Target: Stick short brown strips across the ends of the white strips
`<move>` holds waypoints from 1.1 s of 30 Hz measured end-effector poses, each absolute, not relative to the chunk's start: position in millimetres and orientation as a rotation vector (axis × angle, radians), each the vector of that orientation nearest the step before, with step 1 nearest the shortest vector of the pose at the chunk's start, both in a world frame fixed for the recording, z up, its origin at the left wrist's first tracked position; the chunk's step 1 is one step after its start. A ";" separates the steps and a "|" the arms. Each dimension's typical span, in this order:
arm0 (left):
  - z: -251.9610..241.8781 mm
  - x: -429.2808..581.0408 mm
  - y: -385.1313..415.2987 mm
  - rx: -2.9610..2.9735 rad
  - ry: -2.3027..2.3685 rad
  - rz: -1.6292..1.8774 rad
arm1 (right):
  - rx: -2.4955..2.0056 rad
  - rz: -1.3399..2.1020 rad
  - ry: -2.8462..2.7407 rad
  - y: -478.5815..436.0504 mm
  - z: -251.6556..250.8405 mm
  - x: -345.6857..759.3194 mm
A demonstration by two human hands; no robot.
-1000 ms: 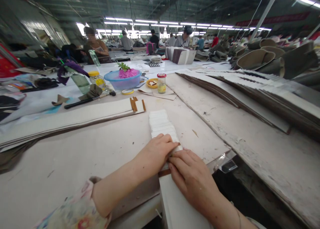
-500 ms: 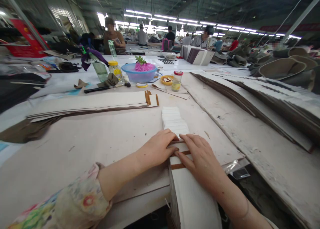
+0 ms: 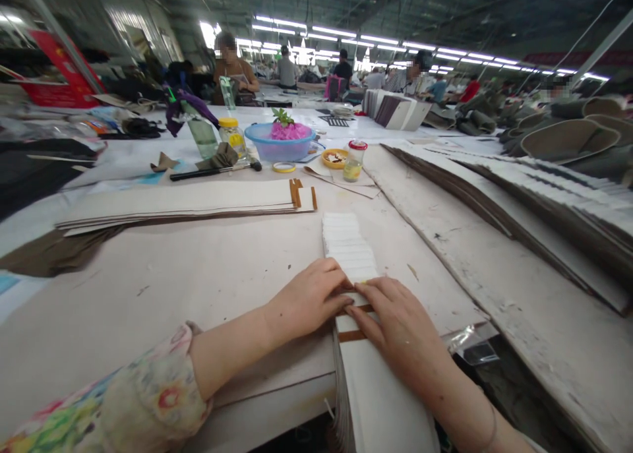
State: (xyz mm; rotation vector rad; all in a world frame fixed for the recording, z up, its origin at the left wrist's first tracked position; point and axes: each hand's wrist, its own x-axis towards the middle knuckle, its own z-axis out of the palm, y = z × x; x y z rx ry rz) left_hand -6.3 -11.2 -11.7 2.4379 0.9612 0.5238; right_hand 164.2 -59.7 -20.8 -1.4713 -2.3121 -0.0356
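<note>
A stack of long white strips (image 3: pixel 383 393) with brown ends (image 3: pixel 352 335) hangs over the table's front edge, and its far part lies in overlapping steps (image 3: pixel 346 242). My left hand (image 3: pixel 316 295) is closed at the stack's left side, its thumb and fingertips pinching the end of a top strip. Opposite it, my right hand (image 3: pixel 398 318) pinches the same end, thumb and forefinger close to the left fingertips. The fingers partly cover the pinched edge.
Another pile of white strips (image 3: pixel 198 202) lies at the left. Behind it are a brush (image 3: pixel 212 171), a blue basin (image 3: pixel 279 148), a red-lidded jar (image 3: pixel 354 163) and a yellow dish (image 3: pixel 334 158). Layered panels (image 3: pixel 459 182) lie at the right. Several people work further back.
Both hands have shifted slightly toward me along the stack, still pinching at its end. The whole view has moved a little, so the background sits further right.
</note>
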 end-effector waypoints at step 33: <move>-30.8 -48.8 -13.0 2.560 0.921 0.610 | -1.346 0.039 -2.475 -58.2 -15.5 160.3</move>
